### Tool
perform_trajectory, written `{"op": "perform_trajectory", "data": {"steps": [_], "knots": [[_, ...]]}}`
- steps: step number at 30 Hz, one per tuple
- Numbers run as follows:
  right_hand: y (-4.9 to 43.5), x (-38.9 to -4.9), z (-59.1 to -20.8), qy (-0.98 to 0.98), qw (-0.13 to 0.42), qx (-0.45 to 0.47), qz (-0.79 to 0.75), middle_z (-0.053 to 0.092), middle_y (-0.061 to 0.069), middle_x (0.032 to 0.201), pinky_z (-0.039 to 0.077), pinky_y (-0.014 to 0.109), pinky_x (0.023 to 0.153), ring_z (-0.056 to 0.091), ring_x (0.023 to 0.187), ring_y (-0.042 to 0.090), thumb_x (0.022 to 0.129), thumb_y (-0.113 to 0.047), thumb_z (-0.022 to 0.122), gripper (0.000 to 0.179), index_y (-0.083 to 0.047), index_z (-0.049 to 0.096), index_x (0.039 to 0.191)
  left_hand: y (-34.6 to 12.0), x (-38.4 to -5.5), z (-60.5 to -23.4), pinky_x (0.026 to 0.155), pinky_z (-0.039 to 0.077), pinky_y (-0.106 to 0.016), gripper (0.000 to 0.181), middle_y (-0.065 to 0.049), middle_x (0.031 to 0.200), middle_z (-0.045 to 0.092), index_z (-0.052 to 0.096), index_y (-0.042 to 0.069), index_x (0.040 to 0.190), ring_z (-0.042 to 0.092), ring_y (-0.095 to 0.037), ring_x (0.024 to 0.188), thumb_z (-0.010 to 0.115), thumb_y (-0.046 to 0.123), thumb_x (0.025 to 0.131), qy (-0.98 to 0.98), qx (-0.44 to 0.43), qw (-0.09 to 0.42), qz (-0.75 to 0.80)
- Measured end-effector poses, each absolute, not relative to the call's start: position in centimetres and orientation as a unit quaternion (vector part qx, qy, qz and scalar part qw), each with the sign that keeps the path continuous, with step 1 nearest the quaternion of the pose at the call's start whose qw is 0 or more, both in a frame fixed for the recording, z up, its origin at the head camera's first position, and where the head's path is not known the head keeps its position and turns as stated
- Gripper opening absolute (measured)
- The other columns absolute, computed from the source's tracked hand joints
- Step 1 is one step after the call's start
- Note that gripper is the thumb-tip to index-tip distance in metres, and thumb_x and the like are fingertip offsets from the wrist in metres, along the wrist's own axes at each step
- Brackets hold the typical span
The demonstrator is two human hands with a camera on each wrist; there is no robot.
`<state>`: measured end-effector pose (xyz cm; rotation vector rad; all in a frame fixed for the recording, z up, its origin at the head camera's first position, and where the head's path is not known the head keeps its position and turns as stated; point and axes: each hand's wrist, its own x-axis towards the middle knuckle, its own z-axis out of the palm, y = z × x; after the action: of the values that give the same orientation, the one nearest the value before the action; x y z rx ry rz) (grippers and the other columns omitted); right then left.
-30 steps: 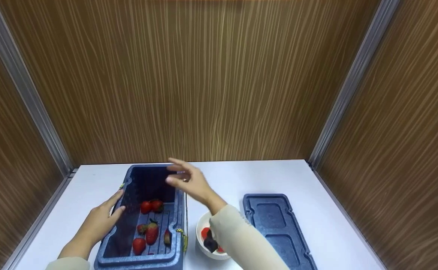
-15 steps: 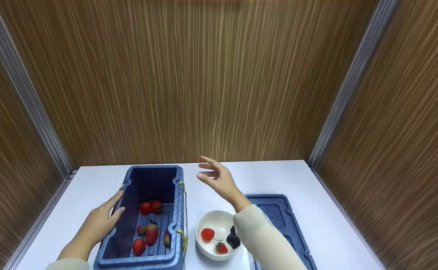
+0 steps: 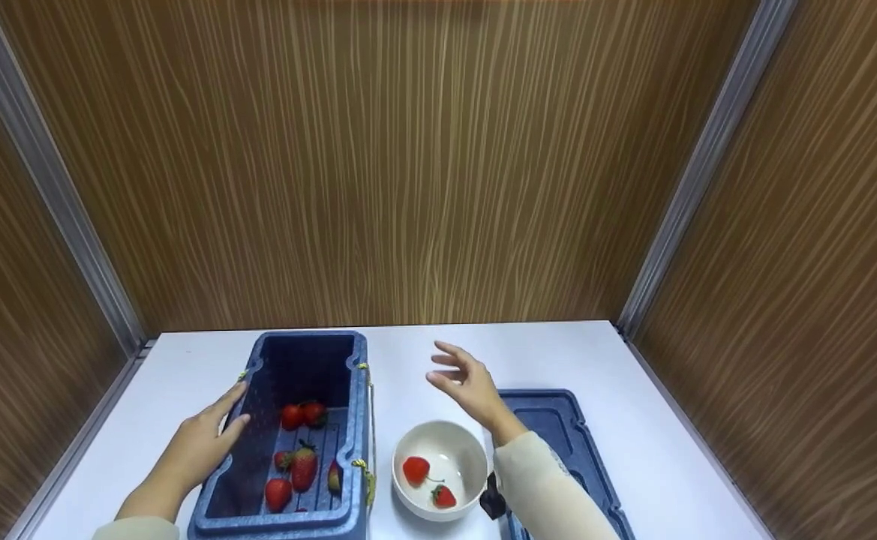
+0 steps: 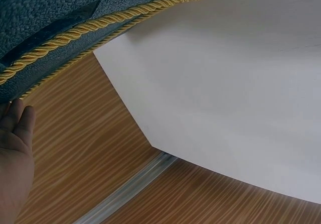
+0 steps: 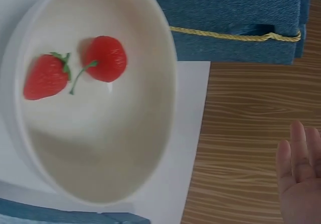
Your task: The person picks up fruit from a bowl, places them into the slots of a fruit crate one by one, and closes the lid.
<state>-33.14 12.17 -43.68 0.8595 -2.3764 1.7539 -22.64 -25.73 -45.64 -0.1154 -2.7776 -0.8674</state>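
My left hand [image 3: 199, 444] rests on the left rim of a blue foam box [image 3: 355, 450], its fingers straight along the edge. Inside the box lie several strawberries [image 3: 304, 469], some near the middle and some farther back. My right hand [image 3: 473, 388] hovers over the table behind a white bowl [image 3: 406, 495], fingers loosely bent and holding nothing. In the bowl are a red cherry [image 3: 415, 470] with a green stem and a small strawberry [image 3: 443, 496]; the right wrist view shows both from close up. In the left wrist view, the left fingers touch the box's underside edge beside a yellow rope [image 4: 75, 32].
A blue lid [image 3: 547, 420] lies on the white table [image 3: 671, 450] at the right, partly hidden by the right sleeve. Wood-grain panels [image 3: 378, 165] enclose the table at the back and sides. A dark wrist camera [image 3: 492, 498] hangs under the right forearm.
My right hand has moved right, from over the box's right rim to behind the bowl, and lately lower. The bowl's contents have come into full sight. My left hand stays put.
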Motion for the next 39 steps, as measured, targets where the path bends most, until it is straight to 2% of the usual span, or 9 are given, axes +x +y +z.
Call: {"op": "perform_trajectory", "data": {"steps": [11,23,29,33,39], "knots": [[13.1,-32.2,-47.7,-0.787,0.0,0.255,0.562,0.056,0.032,0.12,0.054,0.041,0.084,0.062,0.101,0.04,0.089,-0.01,0.066,0.053,0.009,0.045,0.135,-25.7,-22.6,-45.5,0.1,0.032,-0.063,0.052,-0.028,0.139,0.041,0.038,0.001,0.144,0.042,-0.051,0.122,0.052,0.022,0.098,-0.944,-0.049,0.129,-0.298],[12.9,-30.8,-51.4,-0.783,-0.045,0.232,0.575,0.055,0.036,0.118,0.05,0.048,0.09,0.058,0.104,0.048,0.088,-0.009,0.068,0.054,0.012,0.045,0.132,-25.8,-22.7,-45.4,0.1,0.032,-0.063,0.053,-0.027,0.14,0.04,0.037,0.001,0.145,0.041,-0.051,0.123,0.052,0.021,0.098,-0.943,-0.048,0.125,-0.304],[12.7,-31.0,-53.4,-0.783,-0.063,0.223,0.577,0.054,0.037,0.119,0.053,0.043,0.084,0.06,0.099,0.046,0.086,-0.005,0.069,0.053,0.013,0.045,0.131,-25.8,-22.6,-45.6,0.1,0.031,-0.064,0.053,-0.027,0.141,0.039,0.037,0.002,0.145,0.04,-0.051,0.123,0.052,0.021,0.098,-0.943,-0.044,0.121,-0.306],[12.7,-32.0,-55.6,-0.796,-0.065,0.217,0.562,0.056,0.032,0.118,0.053,0.042,0.084,0.063,0.097,0.041,0.085,-0.008,0.071,0.056,0.009,0.047,0.132,-25.7,-22.5,-45.6,0.1,0.031,-0.064,0.052,-0.027,0.141,0.039,0.037,0.002,0.145,0.04,-0.051,0.123,0.052,0.021,0.099,-0.943,-0.043,0.12,-0.307],[12.6,-32.4,-56.8,-0.815,-0.085,0.208,0.534,0.059,0.027,0.118,0.052,0.046,0.086,0.062,0.098,0.038,0.082,-0.011,0.073,0.057,0.004,0.05,0.132,-25.6,-22.4,-45.6,0.1,0.031,-0.064,0.053,-0.028,0.14,0.04,0.037,0.003,0.145,0.041,-0.051,0.123,0.052,0.022,0.099,-0.944,-0.041,0.121,-0.303]]}}
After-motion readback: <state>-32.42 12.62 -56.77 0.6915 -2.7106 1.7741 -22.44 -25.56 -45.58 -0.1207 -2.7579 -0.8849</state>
